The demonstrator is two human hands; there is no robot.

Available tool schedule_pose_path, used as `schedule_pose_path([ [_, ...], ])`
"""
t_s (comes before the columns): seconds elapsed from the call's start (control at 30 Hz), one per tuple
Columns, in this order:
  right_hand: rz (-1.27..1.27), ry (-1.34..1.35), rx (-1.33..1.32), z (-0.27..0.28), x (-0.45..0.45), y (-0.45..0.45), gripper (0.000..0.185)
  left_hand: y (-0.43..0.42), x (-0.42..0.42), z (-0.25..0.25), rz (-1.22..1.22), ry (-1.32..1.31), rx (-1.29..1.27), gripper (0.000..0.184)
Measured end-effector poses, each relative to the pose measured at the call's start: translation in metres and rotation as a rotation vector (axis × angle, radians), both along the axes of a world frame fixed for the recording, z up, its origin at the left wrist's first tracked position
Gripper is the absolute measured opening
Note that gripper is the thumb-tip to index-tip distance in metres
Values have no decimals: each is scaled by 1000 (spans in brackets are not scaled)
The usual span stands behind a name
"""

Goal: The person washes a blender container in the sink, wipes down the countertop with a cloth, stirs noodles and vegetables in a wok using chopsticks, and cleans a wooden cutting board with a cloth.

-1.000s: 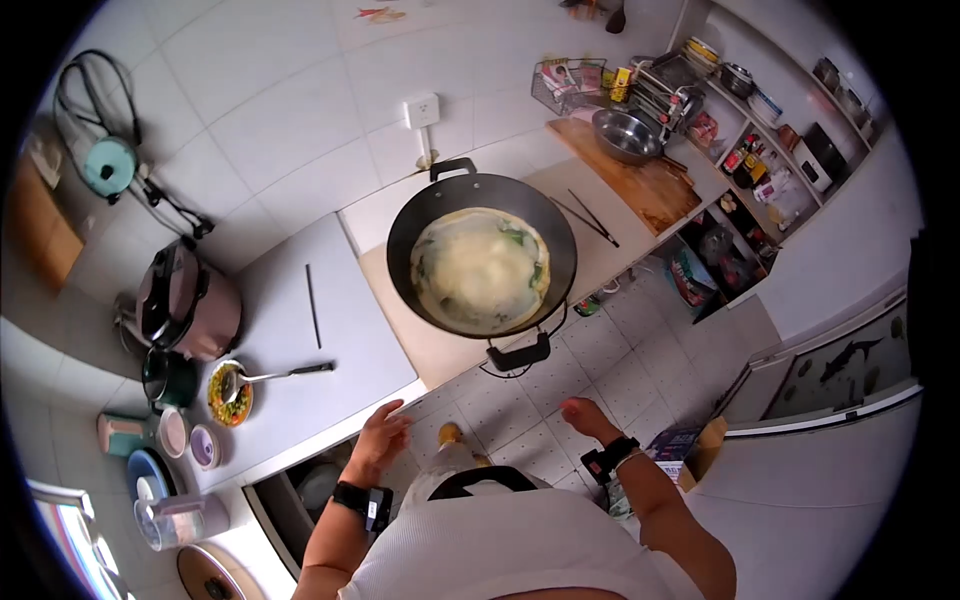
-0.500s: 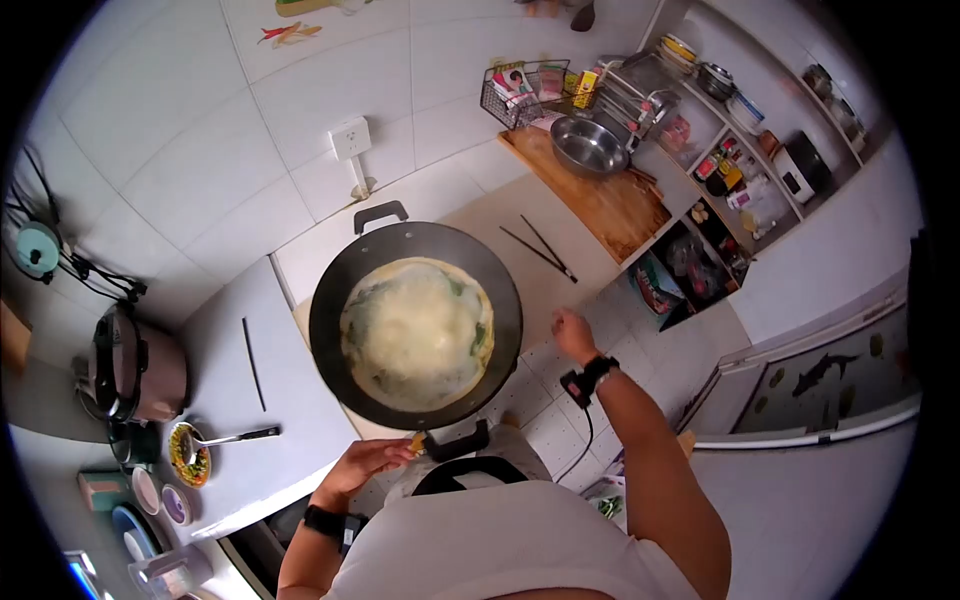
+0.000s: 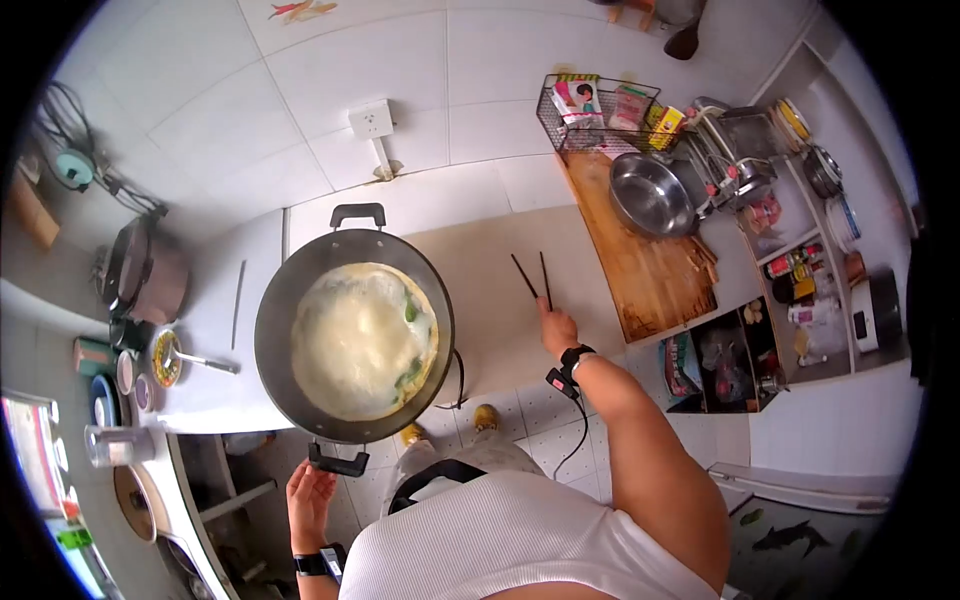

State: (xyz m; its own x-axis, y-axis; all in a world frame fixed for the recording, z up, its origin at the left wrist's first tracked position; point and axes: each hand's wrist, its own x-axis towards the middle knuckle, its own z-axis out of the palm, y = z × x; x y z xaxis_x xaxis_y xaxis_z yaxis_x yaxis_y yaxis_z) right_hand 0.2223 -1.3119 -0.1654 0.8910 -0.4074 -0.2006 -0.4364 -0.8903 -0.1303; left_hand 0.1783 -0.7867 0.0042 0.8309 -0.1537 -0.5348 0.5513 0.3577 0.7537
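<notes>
A large dark wok (image 3: pixel 428 280) holds pale, cloudy, steaming liquid with green leaves at its edge. My left hand (image 3: pixel 308 495) is beside the wok's near handle (image 3: pixel 340 462), fingertips at its left end and fingers loosely bent, not wrapped round it. On the beige counter surface, two dark chopsticks (image 3: pixel 526 276) lie in a narrow V, spread at their far ends. My right hand (image 3: pixel 558 330) is closed at their near ends, with the fingers pinched on them; part of the grip is hidden.
A metal bowl (image 3: pixel 650 195) sits on a wooden board (image 3: pixel 640 285) at the right, before a wire basket (image 3: pixel 600 120). At the left are a rice cooker (image 3: pixel 160 275), a ladle (image 3: pixel 205 362) in a dish of chopped food (image 3: pixel 166 360), and a thin rod (image 3: pixel 238 305).
My right hand has reached forward to the chopsticks and closed on them. My left hand has moved to the near handle's left end. The camera view has shifted.
</notes>
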Motion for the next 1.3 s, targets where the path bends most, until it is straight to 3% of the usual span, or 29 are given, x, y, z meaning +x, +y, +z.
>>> schedule_pose_path([
  [0.07,-18,-91,66,7,-5,2,43,-15,-7,8,50,-47,111,26],
  [0.13,86,-97,327,5,-13,-10,35,-28,-9,12,82,-52,169,23],
  [0.17,26,-304,480,22,-14,-5,22,-31,-10,12,64,-56,205,19],
  [0.2,-238,-130,841,44,-14,-6,12,-32,-9,12,46,-61,242,16],
  [0.27,-362,-291,1272,63,-20,-13,12,-32,-8,3,35,-59,321,11],
  [0.33,-372,-543,1600,115,-25,-5,13,-33,-8,-3,45,-58,303,12],
  [0.4,-368,-549,1784,171,-24,10,15,-35,-9,-3,35,-67,300,13],
  [0.47,-141,-496,1778,221,-19,32,17,-28,-12,-17,-10,-82,359,17],
  [0.53,30,-381,1828,260,-14,52,24,-30,-14,-16,-18,-53,355,19],
  [0.6,355,-121,2106,289,-3,87,50,-29,-15,-20,-10,-67,336,21],
  [0.63,370,-101,2103,292,2,101,50,-29,-14,-19,-28,-87,314,22],
  [0.7,603,154,2260,297,13,127,88,-29,-13,-16,-22,-114,306,24],
  [0.73,614,183,2249,298,17,140,88,-29,-14,-15,-37,-138,306,25],
  [0.8,610,245,2183,296,26,165,105,-27,-11,-19,-16,-132,276,27],
  [0.83,677,222,2044,292,34,177,87,-26,-9,-21,-49,-144,275,27],
  [0.87,699,277,2031,291,42,191,87,-22,-13,-20,-58,-152,268,27],
  [0.93,599,184,1720,267,54,200,67,-19,-5,-25,-59,-127,257,28],
  [0.97,635,-8,1474,255,60,216,38,-15,-8,-28,-80,-146,251,28],
  [1.0,642,7,1469,251,63,216,38,-11,-8,-32,-120,-168,248,28],
  [1.07,748,-40,1124,258,67,221,21,-14,-11,-26,-73,-142,248,25],
  [1.13,773,-79,1076,257,68,225,22,-12,-3,-26,-104,-145,248,22],
  [1.2,1103,-429,777,261,69,236,22,-8,0,-26,-90,-98,225,17],
  [1.3,1123,-403,890,252,62,249,18,-10,1,-24,12,34,153,15],
])
